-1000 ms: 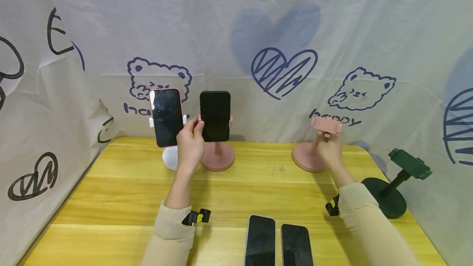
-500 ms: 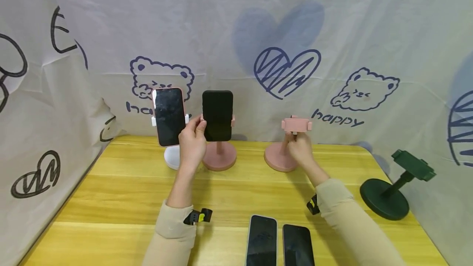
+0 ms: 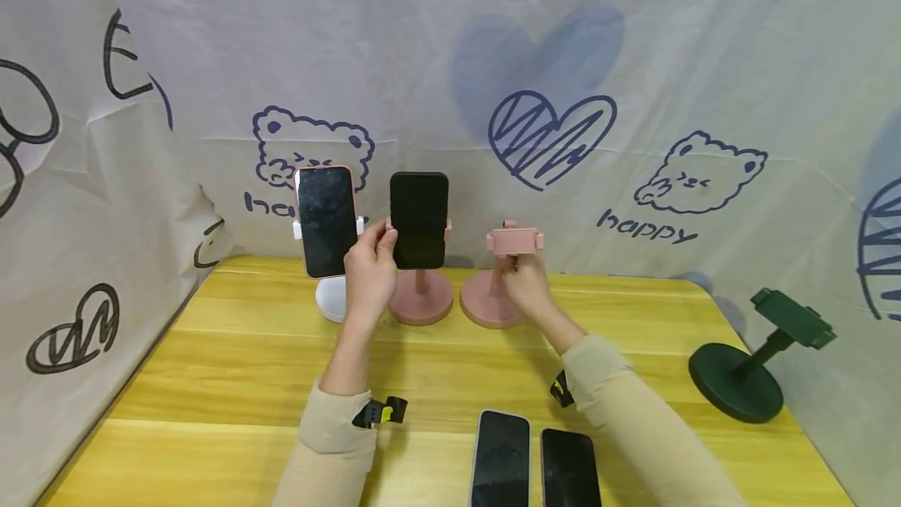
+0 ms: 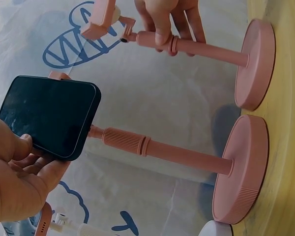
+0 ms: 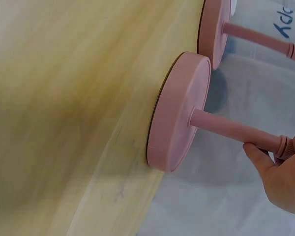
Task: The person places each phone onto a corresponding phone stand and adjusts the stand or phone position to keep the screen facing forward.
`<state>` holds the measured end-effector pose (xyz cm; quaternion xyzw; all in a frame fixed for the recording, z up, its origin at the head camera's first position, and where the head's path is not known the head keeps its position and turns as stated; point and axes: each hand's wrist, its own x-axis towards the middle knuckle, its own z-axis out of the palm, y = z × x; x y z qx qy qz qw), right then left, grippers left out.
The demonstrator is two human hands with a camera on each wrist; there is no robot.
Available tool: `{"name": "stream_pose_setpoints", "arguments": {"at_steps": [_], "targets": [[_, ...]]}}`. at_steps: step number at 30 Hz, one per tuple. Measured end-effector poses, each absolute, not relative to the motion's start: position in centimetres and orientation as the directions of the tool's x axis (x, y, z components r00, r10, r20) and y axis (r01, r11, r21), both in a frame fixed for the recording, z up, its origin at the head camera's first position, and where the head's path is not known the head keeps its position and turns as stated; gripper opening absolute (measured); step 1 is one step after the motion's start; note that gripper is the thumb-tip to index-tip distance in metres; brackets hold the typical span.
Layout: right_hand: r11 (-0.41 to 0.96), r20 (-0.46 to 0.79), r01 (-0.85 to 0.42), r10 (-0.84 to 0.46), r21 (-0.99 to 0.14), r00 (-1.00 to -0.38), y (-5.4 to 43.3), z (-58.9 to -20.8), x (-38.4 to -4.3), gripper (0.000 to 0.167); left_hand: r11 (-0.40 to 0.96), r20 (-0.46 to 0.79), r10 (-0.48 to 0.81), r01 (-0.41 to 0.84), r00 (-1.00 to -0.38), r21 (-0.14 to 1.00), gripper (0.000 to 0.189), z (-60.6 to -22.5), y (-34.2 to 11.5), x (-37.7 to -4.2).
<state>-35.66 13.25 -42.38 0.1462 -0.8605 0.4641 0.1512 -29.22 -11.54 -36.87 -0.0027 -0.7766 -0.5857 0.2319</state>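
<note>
My left hand pinches the left edge of a black phone, at the clamp of a pink phone stand. In the left wrist view its thumb lies at the phone's edge, with the fingers partly hidden behind. A second pink phone stand stands just to the right, its clamp holding no phone. My right hand grips this stand's pole below the clamp. From the right wrist view, fingers curl round the pole near its collar, and the round base sits at the table surface.
A white phone stand at far left holds a pink-edged phone. On the right is a dark green phone stand without a phone. Two phones, one light-edged and one dark, lie at the table's front. A printed cloth hangs behind.
My right hand has moved the second pink stand leftward along the table, close to the stand with the black phone. The left hand has kept its place at that phone.
</note>
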Motion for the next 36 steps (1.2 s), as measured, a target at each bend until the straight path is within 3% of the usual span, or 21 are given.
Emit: {"name": "stream_pose_setpoints", "arguments": {"at_steps": [4,10,15,18,24,26,28,36], "targets": [[0.519,0.396,-0.409,-0.142,-0.750,-0.907,12.6,-42.3,-35.2,0.046,0.321,0.362,-0.270,0.271,-0.892,0.908,0.038,-36.8,-11.4,-29.1],[0.565,0.442,-0.450,-0.163,-0.692,-0.882,12.4,-42.6,-35.1,0.038,0.364,0.345,-0.266,0.238,-0.900,0.901,0.042,-36.5,-10.9,-28.5],[0.596,0.451,-0.470,-0.193,-0.652,-0.871,12.3,-42.7,-35.5,0.044,0.446,0.393,-0.273,0.247,-0.878,0.860,0.055,-36.2,-10.0,-27.7],[0.608,0.444,-0.476,-0.217,-0.635,-0.869,12.4,-42.7,-35.6,0.046,0.498,0.544,-0.310,0.354,-0.780,0.792,0.058,-35.8,-9.0,-27.0],[0.630,0.435,-0.482,-0.243,-0.608,-0.867,12.8,-42.3,-36.2,0.053,0.522,0.868,-0.247,0.695,-0.432,0.494,0.046,-35.4,-5.7,-26.5],[0.625,0.431,-0.482,-0.246,-0.614,-0.868,12.8,-42.1,-36.4,0.052,0.526,0.896,-0.190,0.729,-0.402,0.439,0.044,-35.5,-4.5,-26.5],[0.617,0.437,-0.493,-0.255,-0.613,-0.862,12.8,-42.1,-36.4,0.050,0.539,0.892,-0.135,0.723,-0.432,0.432,0.042,-35.8,-3.4,-26.5],[0.631,0.440,-0.505,-0.274,-0.589,-0.855,13.0,-42.4,-36.1,0.043,0.545,0.707,0.028,0.603,-0.707,0.582,0.045,-37.2,-0.8,-27.0]]}}
